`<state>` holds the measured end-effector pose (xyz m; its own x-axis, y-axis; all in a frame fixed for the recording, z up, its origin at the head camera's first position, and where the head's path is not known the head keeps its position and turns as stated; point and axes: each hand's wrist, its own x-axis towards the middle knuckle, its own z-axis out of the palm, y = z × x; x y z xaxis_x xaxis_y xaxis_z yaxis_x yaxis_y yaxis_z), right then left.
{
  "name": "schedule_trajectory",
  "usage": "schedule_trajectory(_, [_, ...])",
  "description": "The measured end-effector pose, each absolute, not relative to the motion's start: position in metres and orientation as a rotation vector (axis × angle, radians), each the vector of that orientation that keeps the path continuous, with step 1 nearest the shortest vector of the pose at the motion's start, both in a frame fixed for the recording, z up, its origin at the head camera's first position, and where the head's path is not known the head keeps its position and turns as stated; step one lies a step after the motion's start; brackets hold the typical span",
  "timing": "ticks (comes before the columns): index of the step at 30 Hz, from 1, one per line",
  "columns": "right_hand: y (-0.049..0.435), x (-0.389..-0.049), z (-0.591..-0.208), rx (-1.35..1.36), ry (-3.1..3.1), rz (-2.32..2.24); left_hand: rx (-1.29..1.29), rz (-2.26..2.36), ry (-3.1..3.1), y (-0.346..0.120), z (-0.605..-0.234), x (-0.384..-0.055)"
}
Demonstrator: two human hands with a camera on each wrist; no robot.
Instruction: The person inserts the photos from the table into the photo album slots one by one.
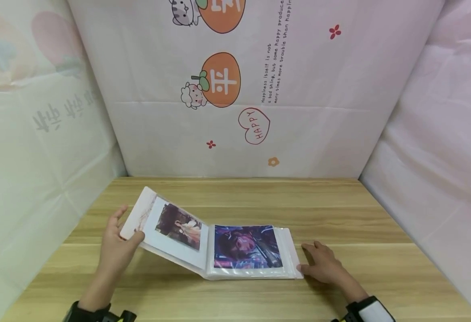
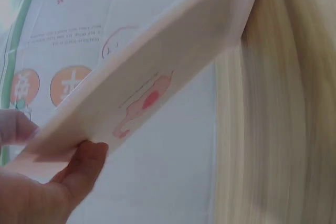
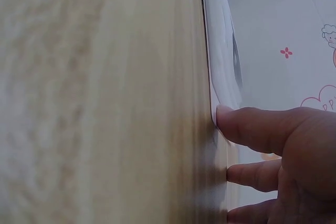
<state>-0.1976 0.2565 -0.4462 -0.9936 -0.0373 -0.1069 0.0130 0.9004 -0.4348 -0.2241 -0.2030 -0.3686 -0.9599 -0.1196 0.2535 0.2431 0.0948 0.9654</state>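
Observation:
A photo album lies spread on the wooden table. Its left side is raised at a slant, showing a picture of a person in a pale dress. The right side lies flat, with a purple-blue portrait picture under clear plastic. My left hand pinches the outer edge of the raised cover between thumb and fingers. In the left wrist view, the cover's outside bears a pink-red drawing. At the album's lower right corner, the thumb of my right hand touches the edge, its other fingertips resting on the table.
The wooden tabletop extends around the album. White printed sheets with cartoon fruit and lettering form a back wall and two side walls. Each wrist wears a dark strap, such as the right strap.

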Motion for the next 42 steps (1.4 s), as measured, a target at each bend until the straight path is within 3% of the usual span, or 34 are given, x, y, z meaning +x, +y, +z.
schedule_trajectory(13, [0.253,-0.195,-0.45,-0.02,2.957,-0.691,-0.578,-1.825,-1.959,-0.162,-0.389,-0.221])
schedule_trajectory(18, [0.251,-0.194,-0.452,-0.015,2.955,-0.713,-0.631,-1.801,-1.974,-0.15,-0.398,-0.223])
schedule_trajectory(28, [0.248,-0.194,-0.454,0.0,2.969,-0.716,-0.91,-1.412,-2.054,-0.129,-0.404,-0.225])
schedule_trajectory(42, [0.242,-0.195,-0.457,0.015,2.979,-0.703,-1.012,-1.177,-2.224,-0.11,-0.423,-0.233])
